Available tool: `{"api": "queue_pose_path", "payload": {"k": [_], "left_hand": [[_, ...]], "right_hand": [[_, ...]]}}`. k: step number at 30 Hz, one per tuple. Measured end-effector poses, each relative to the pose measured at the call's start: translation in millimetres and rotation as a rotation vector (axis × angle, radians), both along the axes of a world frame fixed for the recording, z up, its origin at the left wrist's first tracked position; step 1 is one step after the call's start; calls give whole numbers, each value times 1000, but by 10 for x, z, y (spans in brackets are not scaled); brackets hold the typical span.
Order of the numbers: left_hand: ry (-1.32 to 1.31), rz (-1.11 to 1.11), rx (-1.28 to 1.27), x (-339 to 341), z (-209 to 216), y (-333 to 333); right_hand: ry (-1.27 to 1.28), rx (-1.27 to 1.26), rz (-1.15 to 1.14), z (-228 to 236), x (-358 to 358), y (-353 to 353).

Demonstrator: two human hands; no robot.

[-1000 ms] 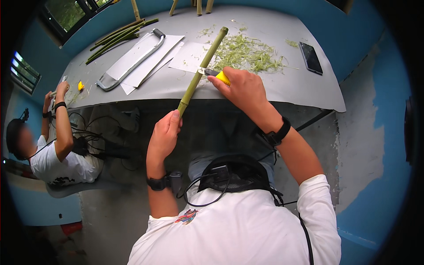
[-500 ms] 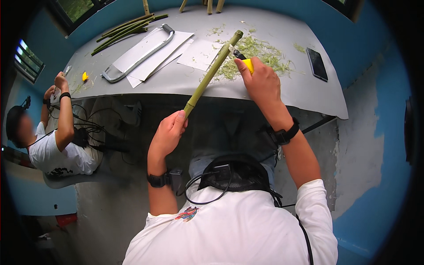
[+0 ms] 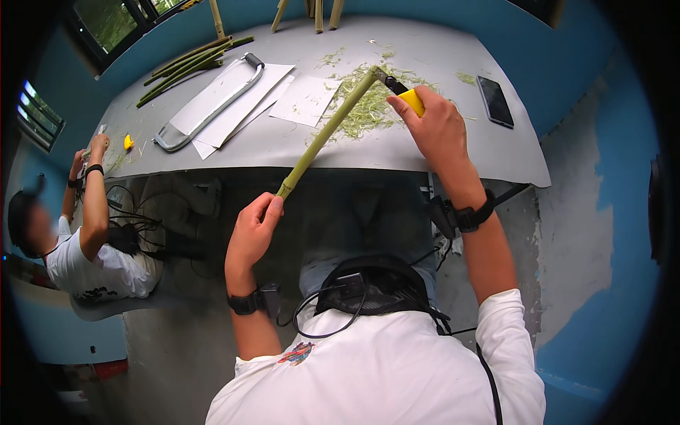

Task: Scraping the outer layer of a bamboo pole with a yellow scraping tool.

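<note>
My left hand (image 3: 251,232) is closed around the near end of a green bamboo stick (image 3: 327,134), below the table's front edge. The stick slants up and away to the right, its far end over the table. In my right hand (image 3: 437,126) is a utility knife (image 3: 411,102) with a yellow and black handle. Its blade meets the far tip of the stick, and my thumb lies along the handle. Pale green bamboo shavings (image 3: 361,119) lie scattered on the table beneath the stick and knife.
On the grey table (image 3: 418,53) are a hacksaw (image 3: 253,61) on white paper (image 3: 301,103), a pile of bamboo sticks (image 3: 185,69) and a phone (image 3: 496,103). Bamboo pieces (image 3: 319,15) stand at the back. Another person (image 3: 106,258) works at the left, near a small yellow object (image 3: 128,142).
The blade has slid along the bamboo to its far tip. My right hand has moved right, my left hand left and slightly nearer. The whole view has shifted a little.
</note>
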State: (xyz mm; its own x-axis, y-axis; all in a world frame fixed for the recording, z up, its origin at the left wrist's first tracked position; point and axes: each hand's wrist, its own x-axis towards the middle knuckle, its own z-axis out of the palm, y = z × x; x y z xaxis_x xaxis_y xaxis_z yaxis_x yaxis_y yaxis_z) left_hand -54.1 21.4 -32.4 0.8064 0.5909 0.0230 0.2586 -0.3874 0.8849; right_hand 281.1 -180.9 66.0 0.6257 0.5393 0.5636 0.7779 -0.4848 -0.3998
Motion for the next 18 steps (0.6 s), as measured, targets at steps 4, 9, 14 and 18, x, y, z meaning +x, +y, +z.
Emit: {"api": "queue_pose_path", "payload": {"k": [4,9,14,18], "left_hand": [[16,54,107,18,60,-45],[133,75,-6,73,231,-180],[91,15,104,107,180,-170],[45,-63,43,84,-12,-48]], "right_hand": [[60,71,35,14,132,-99],[302,175,33,-162,188,-151],[288,232,62,-222,211,-157],[238,217,60,-282,148,-149]]}}
